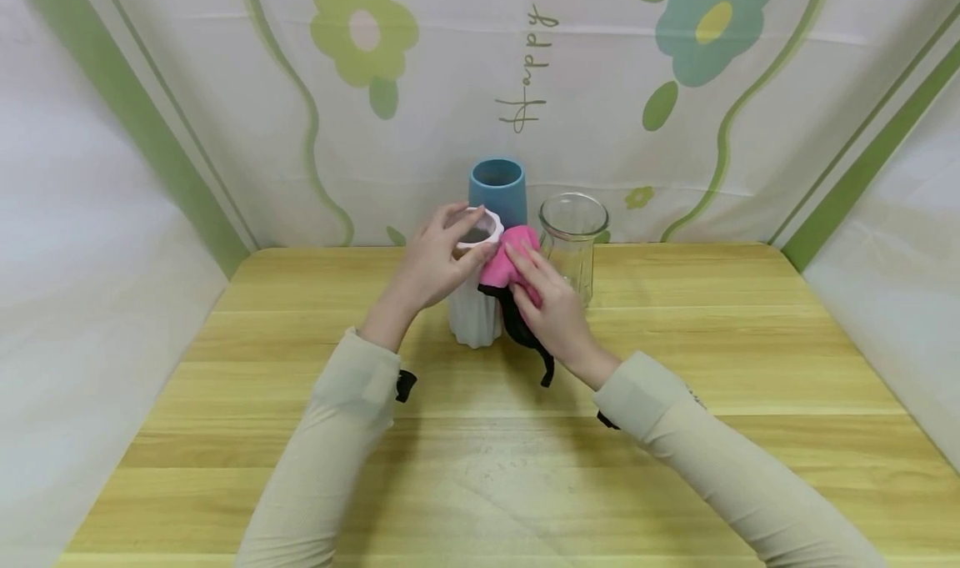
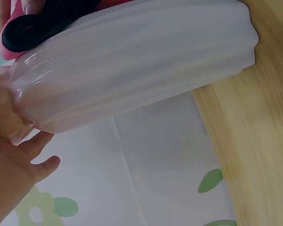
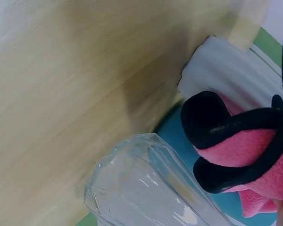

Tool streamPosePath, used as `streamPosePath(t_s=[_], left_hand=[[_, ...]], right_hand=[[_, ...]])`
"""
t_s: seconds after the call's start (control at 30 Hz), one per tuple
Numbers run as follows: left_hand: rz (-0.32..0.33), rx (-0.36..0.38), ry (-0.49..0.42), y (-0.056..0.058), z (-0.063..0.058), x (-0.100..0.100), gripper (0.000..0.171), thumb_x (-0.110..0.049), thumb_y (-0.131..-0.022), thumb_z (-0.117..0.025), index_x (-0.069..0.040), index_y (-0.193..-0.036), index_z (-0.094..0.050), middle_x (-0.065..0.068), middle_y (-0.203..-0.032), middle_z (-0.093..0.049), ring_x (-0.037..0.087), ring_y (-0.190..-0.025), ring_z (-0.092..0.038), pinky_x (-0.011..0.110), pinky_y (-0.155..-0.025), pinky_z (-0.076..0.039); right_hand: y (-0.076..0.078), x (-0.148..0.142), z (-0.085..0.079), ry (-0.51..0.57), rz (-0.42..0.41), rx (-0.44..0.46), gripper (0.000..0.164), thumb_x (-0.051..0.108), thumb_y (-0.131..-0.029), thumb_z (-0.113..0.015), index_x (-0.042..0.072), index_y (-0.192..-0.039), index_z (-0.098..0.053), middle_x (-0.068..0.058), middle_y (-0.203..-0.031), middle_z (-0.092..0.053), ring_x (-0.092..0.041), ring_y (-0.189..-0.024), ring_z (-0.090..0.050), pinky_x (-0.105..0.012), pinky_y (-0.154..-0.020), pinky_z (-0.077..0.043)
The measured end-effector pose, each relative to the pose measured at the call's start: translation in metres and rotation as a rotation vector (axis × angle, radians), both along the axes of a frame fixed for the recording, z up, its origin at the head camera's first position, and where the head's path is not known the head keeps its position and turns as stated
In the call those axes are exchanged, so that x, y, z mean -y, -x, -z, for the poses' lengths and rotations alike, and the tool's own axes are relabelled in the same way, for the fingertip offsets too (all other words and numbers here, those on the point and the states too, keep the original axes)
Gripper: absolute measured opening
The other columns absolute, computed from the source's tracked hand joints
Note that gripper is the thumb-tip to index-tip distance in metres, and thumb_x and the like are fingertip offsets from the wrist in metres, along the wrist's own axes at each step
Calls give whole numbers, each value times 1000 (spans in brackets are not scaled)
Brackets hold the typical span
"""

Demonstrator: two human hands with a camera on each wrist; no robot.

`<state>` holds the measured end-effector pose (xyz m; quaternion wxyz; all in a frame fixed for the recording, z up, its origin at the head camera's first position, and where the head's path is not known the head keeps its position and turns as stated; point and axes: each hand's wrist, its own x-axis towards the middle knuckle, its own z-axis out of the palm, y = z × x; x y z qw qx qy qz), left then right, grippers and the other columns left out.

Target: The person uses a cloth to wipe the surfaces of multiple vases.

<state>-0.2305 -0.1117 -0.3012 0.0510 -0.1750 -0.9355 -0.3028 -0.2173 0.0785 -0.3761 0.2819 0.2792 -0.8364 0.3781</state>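
Observation:
A white fluted vase (image 1: 476,322) stands upright on the table, tall and ribbed in the left wrist view. My left hand (image 1: 435,255) grips it at the rim, fingers over the far side and thumb on the near side. In my right hand (image 1: 551,305) is a bunched pink cloth (image 1: 512,255) with black edging, held against the vase's upper right side. A black edge of the cloth (image 3: 245,125) hangs in loops below the fingers in the right wrist view.
Just behind the white vase is a blue vase (image 1: 498,193). A clear glass vase (image 1: 573,218) stands to the right, close to my right hand. The wooden table (image 1: 262,368) ends at a white curtain (image 1: 450,67) printed with flowers.

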Motion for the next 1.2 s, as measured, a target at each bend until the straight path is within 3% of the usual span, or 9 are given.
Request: streamPosePath(t_s=[0.23,0.37,0.5,0.6,0.7,0.93,1.2], left_hand=[[52,45,-54,2,-1,2,59,-44,-97,-48,-24,-150,-32,6,-158,-22,32,-126,-52,58,-111,-30],[66,46,-72,4,1,3,59,-44,-96,-48,-25,-150,-32,5,-158,-22,29,-118,-60,55,-108,-37],[70,20,-91,5,4,3,60,-43,-95,-50,-22,-149,-35,6,-157,-23,32,-126,-52,51,-104,-43],[44,-9,-79,6,6,2,63,-46,-93,-51,-22,-149,-36,8,-157,-23,36,-138,-35,54,-108,-36],[14,-41,-53,7,7,0,66,-49,-91,-52,-20,-148,-37,12,-155,-26,37,-140,-26,58,-111,-28],[11,-115,9,5,6,-2,64,-45,-94,-53,-13,-147,-39,17,-147,-35,36,-135,-32,54,-113,-24],[25,-84,48,5,-1,0,60,-42,-96,-50,-13,-147,-37,19,-150,-33,38,-139,-28,54,-117,-14]], right_hand=[[-2,-2,18,-30,-31,9,48,1,-87,-66,4,-134,-55,-24,-131,-57,-41,-117,-58,-47,-95,-50],[-5,-5,33,-74,-39,75,50,1,-87,-65,4,-136,-53,-27,-132,-55,-43,-119,-56,-47,-96,-49],[-8,-8,44,-145,-32,173,49,5,-89,-63,6,-137,-52,-29,-134,-52,-44,-120,-55,-48,-96,-48],[-9,-10,48,-174,-40,209,48,5,-90,-63,6,-136,-53,-29,-134,-53,-43,-119,-56,-48,-96,-49],[-8,-11,46,-194,-47,228,47,4,-89,-64,4,-134,-55,-28,-133,-53,-42,-121,-55,-48,-95,-49],[-4,-13,35,-159,-55,163,44,2,-87,-65,3,-131,-58,-27,-132,-55,-41,-122,-55,-48,-98,-48],[0,-5,9,-18,-30,55,44,-2,-88,-62,2,-132,-57,-25,-131,-57,-39,-121,-56,-46,-98,-48]])
